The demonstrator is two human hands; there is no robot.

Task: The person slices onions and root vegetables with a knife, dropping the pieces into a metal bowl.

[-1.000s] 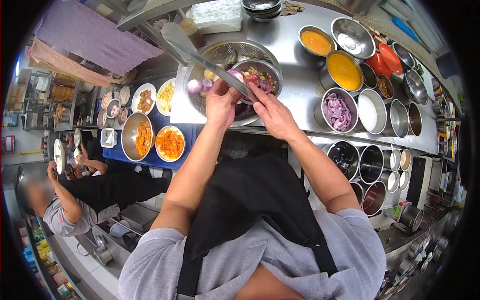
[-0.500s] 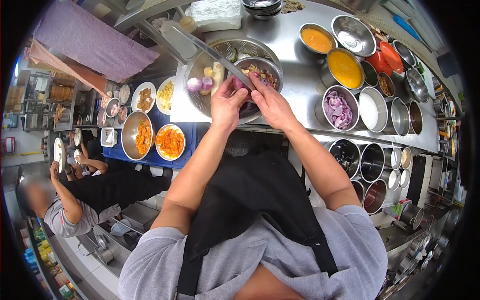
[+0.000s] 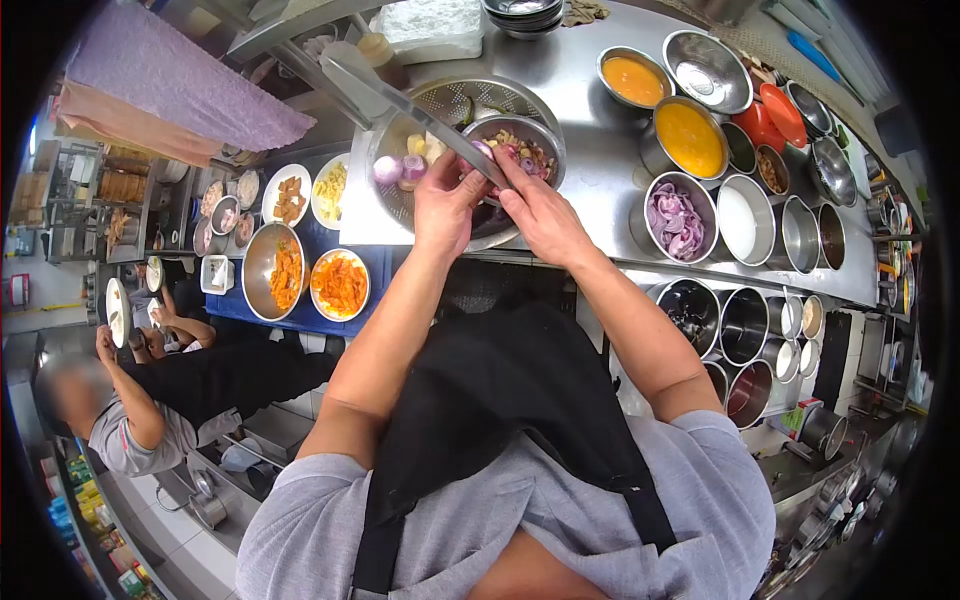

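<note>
A long knife [image 3: 420, 115] slants from the upper left down to my hands, its blade crossing over my left fingers. My right hand [image 3: 545, 218] is closed round the near end of the knife; the handle is hidden. My left hand [image 3: 446, 208] is closed on a red onion [image 3: 482, 150], mostly covered by fingers and blade. Beneath both hands is a metal bowl [image 3: 556, 135] holding chopped scraps and peelings. That bowl sits inside a wide perforated colander [image 3: 408, 125], where peeled red onions [image 3: 388, 170] lie at the left.
Steel pots with sliced red onion [image 3: 678, 222], yellow liquid [image 3: 690, 140] and white liquid [image 3: 742, 222] stand on the right. Left are bowls of orange pieces [image 3: 340, 285] on a blue surface. A white block [image 3: 430, 30] lies behind the colander. A co-worker [image 3: 150, 410] holds a plate at far left.
The knife and both hands have shifted slightly left. The blade now lies farther over my left fingers, and the onion shows above the blade. The hanging cloth at left has swung slightly.
</note>
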